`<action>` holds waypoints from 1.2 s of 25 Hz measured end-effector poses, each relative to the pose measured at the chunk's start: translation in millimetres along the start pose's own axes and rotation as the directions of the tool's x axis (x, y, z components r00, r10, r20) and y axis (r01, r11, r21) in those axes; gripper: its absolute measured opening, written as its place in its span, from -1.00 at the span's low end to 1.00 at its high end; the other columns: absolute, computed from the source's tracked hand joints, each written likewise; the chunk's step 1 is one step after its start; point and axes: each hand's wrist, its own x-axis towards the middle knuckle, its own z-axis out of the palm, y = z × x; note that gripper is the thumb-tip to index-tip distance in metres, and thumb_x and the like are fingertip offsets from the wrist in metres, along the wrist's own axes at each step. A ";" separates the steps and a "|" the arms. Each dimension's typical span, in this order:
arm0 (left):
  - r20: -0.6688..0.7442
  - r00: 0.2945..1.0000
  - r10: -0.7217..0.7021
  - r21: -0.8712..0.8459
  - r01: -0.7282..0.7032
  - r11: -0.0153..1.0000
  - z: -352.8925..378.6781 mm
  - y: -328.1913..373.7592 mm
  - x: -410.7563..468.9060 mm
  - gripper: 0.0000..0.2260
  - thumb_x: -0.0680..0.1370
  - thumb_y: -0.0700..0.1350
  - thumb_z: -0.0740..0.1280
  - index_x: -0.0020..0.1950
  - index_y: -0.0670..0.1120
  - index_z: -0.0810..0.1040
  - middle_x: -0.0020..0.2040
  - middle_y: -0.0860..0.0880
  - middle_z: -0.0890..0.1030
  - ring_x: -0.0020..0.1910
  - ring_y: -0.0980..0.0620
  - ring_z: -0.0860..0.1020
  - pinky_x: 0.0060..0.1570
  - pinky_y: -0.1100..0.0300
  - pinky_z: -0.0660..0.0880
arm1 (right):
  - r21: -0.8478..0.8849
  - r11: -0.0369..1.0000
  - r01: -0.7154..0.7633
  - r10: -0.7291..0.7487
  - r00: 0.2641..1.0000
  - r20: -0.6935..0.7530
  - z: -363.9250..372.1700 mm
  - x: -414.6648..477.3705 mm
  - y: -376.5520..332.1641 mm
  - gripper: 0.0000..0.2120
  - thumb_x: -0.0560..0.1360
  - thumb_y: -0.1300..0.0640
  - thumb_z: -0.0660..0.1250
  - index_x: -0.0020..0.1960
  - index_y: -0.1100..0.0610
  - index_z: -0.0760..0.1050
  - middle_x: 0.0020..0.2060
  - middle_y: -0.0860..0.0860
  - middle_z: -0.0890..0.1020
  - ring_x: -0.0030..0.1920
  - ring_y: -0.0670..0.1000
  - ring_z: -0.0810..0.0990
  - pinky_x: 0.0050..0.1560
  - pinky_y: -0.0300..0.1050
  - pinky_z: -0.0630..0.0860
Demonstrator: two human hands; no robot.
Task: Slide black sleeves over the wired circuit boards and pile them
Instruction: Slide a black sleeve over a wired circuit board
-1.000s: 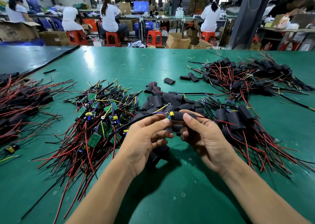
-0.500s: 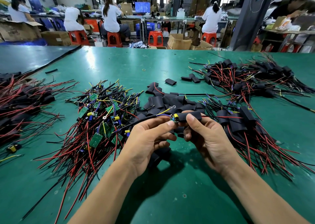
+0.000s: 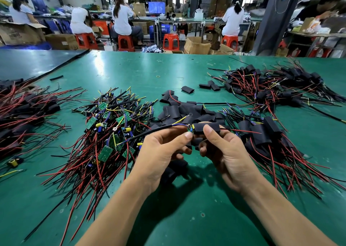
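Above the green table (image 3: 149,73) my two hands hold one wired circuit board between them. My right hand (image 3: 222,152) pinches a black sleeve (image 3: 204,128) that covers most of the board. My left hand (image 3: 162,152) pinches the board's exposed end (image 3: 191,129), where a yellow part and its black cable show. Red wires stick out of the sleeve to the right. Bare green boards with red and black wires lie heaped at the left (image 3: 112,133). Loose black sleeves (image 3: 185,111) lie behind my hands. Sleeved boards are piled to the right (image 3: 265,133).
A second pile of sleeved boards (image 3: 277,86) lies at the far right, and another (image 3: 24,111) at the left edge. Single sleeves (image 3: 187,89) are scattered mid-table. Beyond the table's far edge, people sit on red stools among cardboard boxes.
The sleeve has slid further left over the board, so less of the board shows. Both hands stay in about the same place.
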 end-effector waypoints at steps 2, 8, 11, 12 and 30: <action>0.002 0.998 0.055 0.058 -0.055 0.997 -0.1 -0.3 -0.3 -0.74 0.32 0.05 0.53 -0.04 0.00 0.73 -0.15 -0.08 0.71 -0.32 0.04 0.60 -0.32 0.28 0.50 | 0.037 0.998 -0.048 0.047 0.998 0.032 -1.0 0.8 -2.0 -0.74 0.35 0.00 0.49 -0.04 0.13 0.72 -0.14 0.11 0.72 -0.38 -0.08 0.49 -0.33 -0.28 0.48; -0.011 0.982 0.186 0.145 -0.183 0.972 0.2 -3.1 -0.3 -0.82 0.44 0.01 0.51 0.00 -0.01 0.72 -0.13 -0.07 0.73 -0.32 0.05 0.60 -0.26 0.29 0.52 | 0.052 0.996 -0.066 0.062 0.996 0.064 -5.7 2.8 0.3 -0.69 0.37 0.04 0.51 0.07 0.13 0.70 -0.10 0.08 0.70 -0.35 -0.11 0.49 -0.29 -0.28 0.48; -0.025 0.975 0.219 0.155 -0.213 0.965 1.0 -4.1 -0.2 -0.85 0.47 -0.01 0.48 0.00 -0.02 0.72 -0.16 -0.05 0.72 -0.34 0.05 0.58 -0.29 0.30 0.51 | 0.017 0.999 -0.028 0.027 0.998 0.055 -6.1 4.1 1.6 -0.61 0.37 0.05 0.49 0.14 0.20 0.65 -0.03 0.14 0.69 -0.36 -0.09 0.48 -0.31 -0.28 0.47; -0.036 0.976 0.216 0.151 -0.209 0.966 1.6 -4.7 -0.2 -0.84 0.47 -0.01 0.47 0.00 -0.02 0.72 -0.18 -0.04 0.72 -0.35 0.05 0.57 -0.32 0.30 0.50 | -0.006 1.000 -0.011 0.012 0.999 0.044 -6.0 4.4 2.3 -0.56 0.36 0.06 0.50 0.18 0.24 0.62 -0.02 0.17 0.68 -0.37 -0.08 0.48 -0.31 -0.28 0.47; -0.025 0.999 0.044 0.103 -0.041 0.994 8.0 -7.8 -1.4 -0.80 0.57 0.02 0.34 0.01 0.00 0.73 -0.15 -0.12 0.72 -0.34 0.00 0.57 -0.35 0.17 0.48 | -0.191 0.979 0.071 -0.058 0.996 0.069 -1.9 -4.0 0.8 -0.67 0.38 0.05 0.54 0.09 0.17 0.63 -0.15 0.11 0.69 -0.36 -0.01 0.56 -0.25 -0.19 0.57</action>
